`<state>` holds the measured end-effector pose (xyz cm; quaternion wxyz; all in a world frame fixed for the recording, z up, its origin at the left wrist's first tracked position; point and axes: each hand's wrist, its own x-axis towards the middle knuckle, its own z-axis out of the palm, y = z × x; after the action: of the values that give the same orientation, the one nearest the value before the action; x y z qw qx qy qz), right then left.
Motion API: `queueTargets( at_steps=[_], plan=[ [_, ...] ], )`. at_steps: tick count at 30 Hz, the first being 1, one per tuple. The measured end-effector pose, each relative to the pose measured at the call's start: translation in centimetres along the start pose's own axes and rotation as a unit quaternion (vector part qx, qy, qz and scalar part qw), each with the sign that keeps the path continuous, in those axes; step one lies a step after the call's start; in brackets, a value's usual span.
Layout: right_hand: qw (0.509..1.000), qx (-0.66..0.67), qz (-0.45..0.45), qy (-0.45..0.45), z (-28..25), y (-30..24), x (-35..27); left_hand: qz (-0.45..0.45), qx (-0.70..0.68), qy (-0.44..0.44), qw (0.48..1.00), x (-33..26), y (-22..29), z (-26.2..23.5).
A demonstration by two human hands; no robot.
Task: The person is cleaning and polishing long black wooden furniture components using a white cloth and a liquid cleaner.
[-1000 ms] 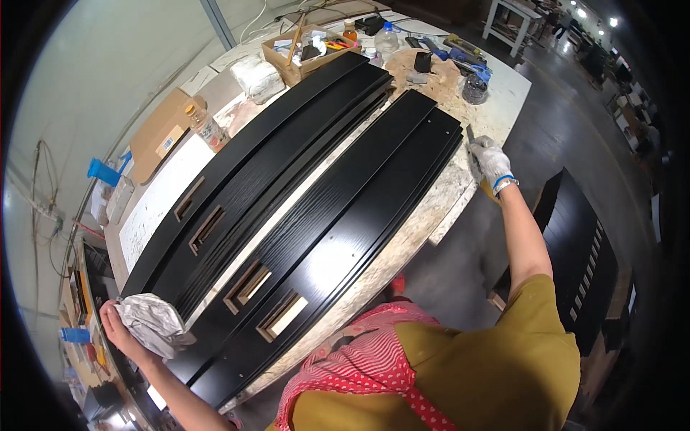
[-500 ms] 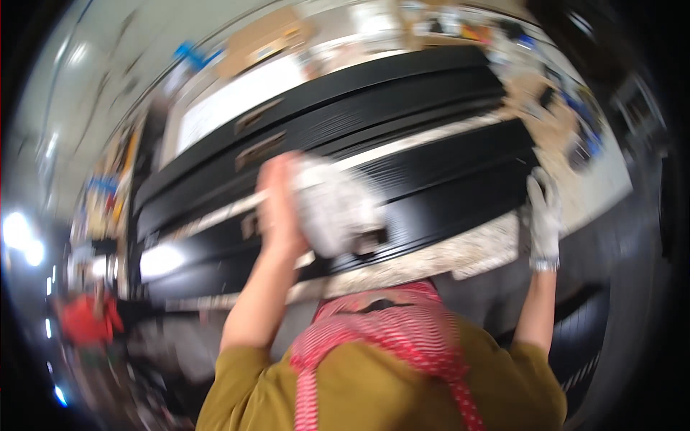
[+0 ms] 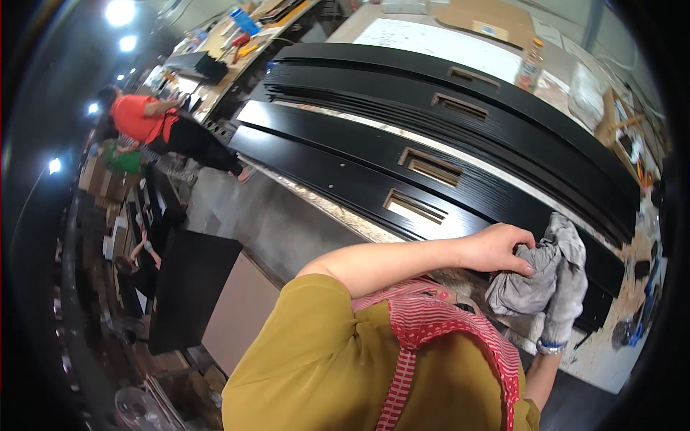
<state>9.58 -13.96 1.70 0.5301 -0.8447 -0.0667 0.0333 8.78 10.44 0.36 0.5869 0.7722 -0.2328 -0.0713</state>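
Note:
My bare left hand (image 3: 496,248) reaches across to the right, its fingers closed on a crumpled grey cloth (image 3: 523,281). My right hand (image 3: 566,276), in a greyish-white glove, is at the cloth's right side with its fingers curled against it; part of the grip is hidden. Beneath the hands lie long black boards with a wood-grain finish. The nearer pair (image 3: 345,169) has rectangular cut-outs and two small light dots on its surface. Beyond a pale strip, more black boards (image 3: 374,82) are stacked, with similar slots.
A bottle (image 3: 530,66), a cardboard sheet (image 3: 485,23) and a clear plastic bag (image 3: 586,97) are on the table's far side. Tools (image 3: 629,332) lie by its right end. A person in a red top (image 3: 144,118) stands at the left, near dark panels (image 3: 190,287).
My view has swung, bringing the boards' left ends and the red-topped person closer in. My left hand has carried the cloth right, to my gloved right hand, which was at the near board's end.

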Motion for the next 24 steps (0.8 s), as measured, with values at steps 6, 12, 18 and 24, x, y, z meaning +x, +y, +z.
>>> queueTargets(
  at_steps=[6, 12, 18, 24],
  plan=[
    [0.976, 0.053, -0.166, 0.129, -1.6, -6.4, 1.6, -0.046, 0.024, 0.110, 0.993, -1.3, 1.7, -5.5],
    [0.969, -0.069, -0.229, 0.057, -6.0, 4.1, 4.1, -0.059, -0.047, 0.249, 0.966, -2.2, -1.3, -7.7],
    [0.978, 0.145, -0.092, -0.122, -3.0, -9.5, 4.3, 0.003, -0.046, 0.162, 0.986, -0.6, -0.7, -3.7],
    [0.976, 0.117, -0.160, -0.085, 2.3, -18.6, 0.6, -0.085, -0.225, 0.101, 0.965, -2.2, 1.7, -2.7]
  ],
)
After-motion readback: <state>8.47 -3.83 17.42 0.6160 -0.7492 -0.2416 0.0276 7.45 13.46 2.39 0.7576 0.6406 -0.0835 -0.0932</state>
